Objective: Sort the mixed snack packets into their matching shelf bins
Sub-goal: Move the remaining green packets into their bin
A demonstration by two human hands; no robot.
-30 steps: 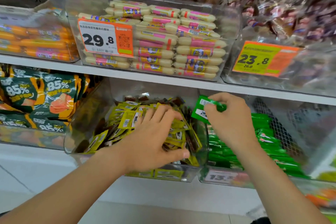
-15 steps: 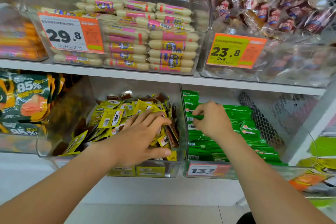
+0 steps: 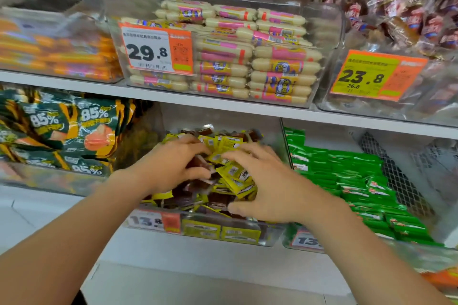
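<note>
Shop shelving carries clear, rigid plastic bins. I judge this the searching step: both hands are in the middle bin [image 3: 247, 233] at the lower shelf's front edge, among glossy, crinkly yellow packets [image 3: 233, 176]. My right hand [image 3: 270, 188] lies spread wide. My left hand [image 3: 173, 166] curls in, and I cannot tell its grip. Next comes pinching out any stray flat sachet, perhaps for the green packets [image 3: 347, 176] alongside.

Heaped yellow packets [image 3: 233, 176] fill clear bin [image 3: 271, 234] — green packets [image 3: 347, 176] alongside.

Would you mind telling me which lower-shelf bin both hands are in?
The middle bin, holding yellow packets; both the left hand and right hand are in it. Its neighbours hold dark green packs and bright green packets.
</note>
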